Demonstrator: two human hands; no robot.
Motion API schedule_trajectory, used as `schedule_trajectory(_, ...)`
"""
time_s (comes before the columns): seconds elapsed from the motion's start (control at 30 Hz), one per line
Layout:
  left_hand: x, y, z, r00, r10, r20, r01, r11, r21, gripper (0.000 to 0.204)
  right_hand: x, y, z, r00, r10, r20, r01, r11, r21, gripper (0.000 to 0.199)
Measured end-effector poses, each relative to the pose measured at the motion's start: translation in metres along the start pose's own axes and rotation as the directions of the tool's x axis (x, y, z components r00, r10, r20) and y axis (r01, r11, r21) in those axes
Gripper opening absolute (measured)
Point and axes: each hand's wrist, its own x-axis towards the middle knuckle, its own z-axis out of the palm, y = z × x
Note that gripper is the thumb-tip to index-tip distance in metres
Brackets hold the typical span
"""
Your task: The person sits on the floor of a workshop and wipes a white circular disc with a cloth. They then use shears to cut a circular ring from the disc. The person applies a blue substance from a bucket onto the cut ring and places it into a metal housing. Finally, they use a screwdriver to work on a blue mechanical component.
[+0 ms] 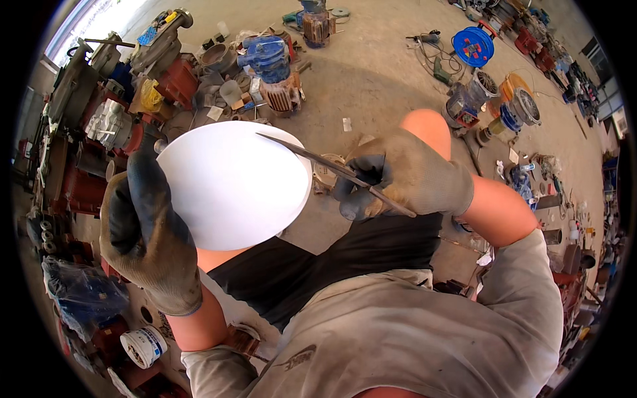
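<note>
My left hand (149,222), in a dirty glove with dark fingers, grips the left edge of a smooth white round sheet (232,189). The sheet is tilted above my left thigh, and a second edge shows along its right rim. In my gloved right hand (398,176) is a long, tapering dark metal file-like tool (325,162), held near its thicker end with the fingers curled around it. Its pointed tip overlaps the upper right part of the sheet; whether it touches the surface I cannot tell.
A blue motor (265,58) and scattered parts stand ahead on the concrete floor. A blue cable reel (473,46) and more motors (474,99) are at the right. Metal housings (176,83) crowd the left, with a white bucket (144,347) at lower left.
</note>
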Motion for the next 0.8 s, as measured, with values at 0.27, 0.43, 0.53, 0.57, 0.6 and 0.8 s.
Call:
schedule_trajectory(0.27,-0.007,-0.001,-0.001,0.989,-0.089,0.122,0.097,0.993,-0.063,0.017,-0.002,0.014,-0.002,0.997,-0.075,0.036,0.072,0.995,0.064,0.034)
schedule_trajectory(0.43,-0.011,-0.005,-0.002,0.983,-0.061,0.175,0.053,0.997,0.053,0.02,-0.003,0.021,0.001,0.987,-0.163,0.014,0.161,0.983,0.089,0.03)
schedule_trajectory(0.53,-0.017,-0.007,0.008,0.988,-0.035,0.147,0.019,0.995,0.103,0.028,0.0,0.027,-0.003,0.986,-0.136,0.096,0.135,0.991,0.018,0.045)
schedule_trajectory(0.57,-0.016,-0.008,0.005,0.985,-0.048,0.168,0.032,0.995,0.096,0.027,0.0,0.03,-0.004,0.985,-0.127,0.114,0.126,0.992,0.016,0.049)
schedule_trajectory(0.6,-0.016,-0.01,0.003,0.98,-0.061,0.188,0.045,0.995,0.09,0.026,-0.002,0.034,-0.005,0.986,-0.117,0.12,0.113,0.993,0.043,0.049)
schedule_trajectory(0.8,-0.03,-0.026,-0.006,0.954,-0.119,0.276,0.083,0.987,0.139,0.021,-0.002,0.049,0.0,0.973,-0.213,0.09,0.226,0.956,-0.184,0.044)
